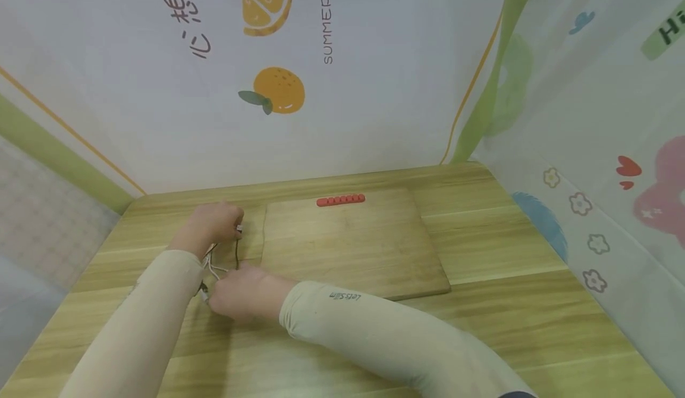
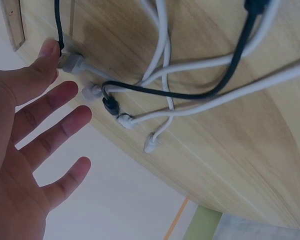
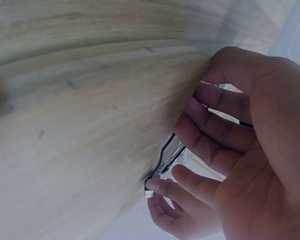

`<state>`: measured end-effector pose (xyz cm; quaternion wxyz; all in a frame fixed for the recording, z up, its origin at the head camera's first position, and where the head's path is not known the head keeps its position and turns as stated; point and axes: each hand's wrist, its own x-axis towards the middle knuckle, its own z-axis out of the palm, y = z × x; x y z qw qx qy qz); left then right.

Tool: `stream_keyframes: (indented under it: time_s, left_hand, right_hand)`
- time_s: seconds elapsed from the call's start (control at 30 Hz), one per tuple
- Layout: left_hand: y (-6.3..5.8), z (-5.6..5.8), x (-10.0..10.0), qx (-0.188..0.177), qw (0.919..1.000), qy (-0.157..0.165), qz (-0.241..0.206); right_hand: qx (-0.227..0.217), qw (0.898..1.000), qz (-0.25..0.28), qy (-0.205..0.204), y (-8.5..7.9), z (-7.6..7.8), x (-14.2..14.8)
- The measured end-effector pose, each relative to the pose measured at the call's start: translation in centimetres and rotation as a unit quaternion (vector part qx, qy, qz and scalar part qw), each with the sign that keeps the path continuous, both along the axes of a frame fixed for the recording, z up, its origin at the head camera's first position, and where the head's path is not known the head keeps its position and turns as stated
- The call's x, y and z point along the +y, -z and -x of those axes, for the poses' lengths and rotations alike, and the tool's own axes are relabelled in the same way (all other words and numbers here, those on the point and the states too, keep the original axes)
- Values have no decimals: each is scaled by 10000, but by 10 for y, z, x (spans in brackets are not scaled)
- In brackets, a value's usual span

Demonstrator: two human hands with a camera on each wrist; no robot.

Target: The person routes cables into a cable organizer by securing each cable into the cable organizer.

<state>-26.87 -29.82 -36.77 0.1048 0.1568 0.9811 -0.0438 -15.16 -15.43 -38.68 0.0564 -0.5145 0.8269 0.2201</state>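
Observation:
Several white and black cables lie in a loose bundle on the left of the table, with white cables [image 2: 200, 64] crossing a black cable [image 2: 165, 93]. Thumb and forefinger of my left hand [image 1: 216, 222] pinch a black cable [image 1: 237, 252] close to its small white plug [image 3: 149, 194]; the other fingers are spread. That cable runs toward me into my right hand [image 1: 246, 291], whose bent fingers hold it, its grip partly hidden. Beside the right fingertips shows a whitish plug [image 1: 204, 295]. More white plugs [image 2: 149, 144] and a black plug [image 2: 110, 105] rest near the left hand.
A wooden board [image 1: 348, 243] lies right of both hands. On its far edge sits a red ridged strip [image 1: 341, 200]. Printed white sheeting [image 1: 374, 118] hangs behind the table [image 1: 497, 225] and along its sides.

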Motion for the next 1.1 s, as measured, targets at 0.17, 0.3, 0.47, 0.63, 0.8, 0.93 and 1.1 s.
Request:
stream_keyframes:
  time_s: [0.17,0.3,0.47,0.63,0.8,0.93,1.1]
  left_hand:
    - [-4,-2,-2,-45,9999,-88,-31]
    - [-5,-2,-3,-97,9999,-109,-55]
    - [-2,1,-5,-183,9997,-56,-117]
    - [0,3,-5,-189,9997,5,-158]
    - [-2,1,-3,-205,9996,-24,-205]
    - [-6,-1,-2,-264,9993,-80,-247]
    - [-9,-1,-2,-253,9994,-108,-203]
  right_hand:
    - [-16,10000,3,-89,0,0,1]
    - [-36,9997,29,-232,0,2,2]
    - [-53,9990,-96,-438,0,3,2]
    - [-49,9984,-165,-532,1,4,1]
    - [-109,9986,-85,-513,0,4,1]
    - [-138,9989,-22,-439,-1,4,2]
    - [-95,9993,16,-373,-2,3,4]
